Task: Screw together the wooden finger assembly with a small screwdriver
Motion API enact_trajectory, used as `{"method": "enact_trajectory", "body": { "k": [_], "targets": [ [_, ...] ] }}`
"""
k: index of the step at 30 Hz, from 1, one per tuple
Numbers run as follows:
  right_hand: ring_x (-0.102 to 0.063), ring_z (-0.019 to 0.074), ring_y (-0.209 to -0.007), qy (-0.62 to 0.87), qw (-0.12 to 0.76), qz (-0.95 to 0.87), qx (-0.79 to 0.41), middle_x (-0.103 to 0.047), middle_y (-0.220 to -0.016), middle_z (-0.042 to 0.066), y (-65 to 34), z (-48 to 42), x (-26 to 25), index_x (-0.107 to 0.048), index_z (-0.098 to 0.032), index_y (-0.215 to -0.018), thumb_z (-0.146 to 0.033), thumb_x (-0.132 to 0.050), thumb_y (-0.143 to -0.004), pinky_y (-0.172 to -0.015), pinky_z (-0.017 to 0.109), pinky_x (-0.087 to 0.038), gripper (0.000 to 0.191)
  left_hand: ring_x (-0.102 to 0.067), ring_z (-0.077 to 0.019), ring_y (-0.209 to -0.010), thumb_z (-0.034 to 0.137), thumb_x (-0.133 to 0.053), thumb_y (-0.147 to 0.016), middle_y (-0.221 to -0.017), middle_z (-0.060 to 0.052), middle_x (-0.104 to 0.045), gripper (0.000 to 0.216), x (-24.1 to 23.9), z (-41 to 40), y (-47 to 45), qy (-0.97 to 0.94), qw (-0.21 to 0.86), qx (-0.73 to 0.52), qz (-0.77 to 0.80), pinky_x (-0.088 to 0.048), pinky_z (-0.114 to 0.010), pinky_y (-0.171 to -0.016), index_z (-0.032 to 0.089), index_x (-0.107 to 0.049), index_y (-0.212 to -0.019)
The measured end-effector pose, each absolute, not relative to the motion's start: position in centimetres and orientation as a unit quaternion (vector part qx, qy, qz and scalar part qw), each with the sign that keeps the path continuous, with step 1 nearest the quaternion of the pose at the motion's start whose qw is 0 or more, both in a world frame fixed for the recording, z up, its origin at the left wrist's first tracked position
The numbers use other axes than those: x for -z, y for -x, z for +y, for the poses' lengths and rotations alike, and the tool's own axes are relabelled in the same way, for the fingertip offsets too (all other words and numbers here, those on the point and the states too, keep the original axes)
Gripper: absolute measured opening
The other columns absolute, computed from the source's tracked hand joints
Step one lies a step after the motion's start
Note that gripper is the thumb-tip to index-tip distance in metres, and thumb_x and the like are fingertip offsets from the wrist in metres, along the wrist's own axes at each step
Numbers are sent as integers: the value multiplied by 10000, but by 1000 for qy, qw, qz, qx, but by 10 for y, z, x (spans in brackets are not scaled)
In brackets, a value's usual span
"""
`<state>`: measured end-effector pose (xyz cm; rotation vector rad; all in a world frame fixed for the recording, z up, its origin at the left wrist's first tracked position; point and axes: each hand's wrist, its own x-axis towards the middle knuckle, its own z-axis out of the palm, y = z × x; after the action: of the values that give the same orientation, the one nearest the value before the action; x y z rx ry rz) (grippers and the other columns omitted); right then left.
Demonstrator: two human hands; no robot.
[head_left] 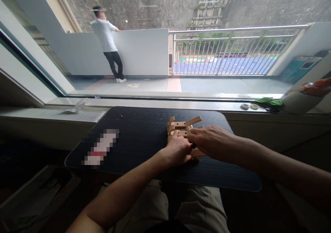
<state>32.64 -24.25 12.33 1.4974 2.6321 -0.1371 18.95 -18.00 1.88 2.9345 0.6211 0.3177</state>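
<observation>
A small wooden model [184, 125] made of pale slats with holes lies on a black board [144, 136] across my lap. My left hand [176, 151] is closed around the near part of the model and holds it down. My right hand [210, 141] comes in from the right, fingers pinched together over the model. A small dark thing [193, 145] shows between the two hands; I cannot make out what it is. The near half of the model is hidden under both hands.
A blurred white and red strip [100, 147] lies on the left of the board. The window sill holds crumpled paper [77, 106], two tape rolls [249, 106], green cloth [269, 102]. Outside, a person [108, 39] leans on a balcony wall beside a railing [232, 50].
</observation>
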Motion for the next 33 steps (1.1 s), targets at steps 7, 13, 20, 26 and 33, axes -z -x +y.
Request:
{"method": "enact_trajectory", "body": {
  "k": [7,13,20,26,33],
  "targets": [
    [-605,169,-637,-527,80,845,35,-661,-731,46,-320,-245,-129,-625,-180,-803,-187,-498,-809,-485,255,-243,128,-576,-264,-937,378,-588,-767,-903,-75,-676,225,-23,-182,-188,-972,67,-109,195,-312,-444,-951,181,-674,-831],
    [-613,166,-673,-495,51,867,26,-667,-816,39,-325,-244,-124,-616,-196,-880,-161,-526,-776,-497,244,-271,142,-559,-271,-970,395,-569,-790,-949,-79,-668,251,-13,-180,-189,-972,35,-122,197,-292,-470,-973,198,-675,-904],
    [-634,186,-757,-523,71,846,73,-682,-823,69,-317,-242,-127,-656,-184,-852,-160,-503,-806,-580,244,-366,161,-569,-264,-919,339,-559,-795,-835,-66,-678,196,-17,-181,-189,-972,55,-109,201,-310,-461,-943,182,-676,-814],
    [-629,193,-743,-519,71,850,59,-675,-805,71,-320,-243,-126,-646,-185,-870,-172,-520,-792,-577,247,-363,149,-579,-249,-917,349,-550,-808,-897,-66,-679,210,-20,-182,-188,-972,59,-124,189,-303,-444,-952,180,-673,-829],
    [-601,166,-680,-503,86,859,53,-661,-801,46,-322,-242,-132,-644,-208,-854,-173,-533,-799,-532,231,-319,129,-555,-266,-972,375,-531,-812,-930,-73,-671,241,-17,-181,-189,-971,40,-121,205,-314,-449,-962,182,-666,-864]
  ]
}}
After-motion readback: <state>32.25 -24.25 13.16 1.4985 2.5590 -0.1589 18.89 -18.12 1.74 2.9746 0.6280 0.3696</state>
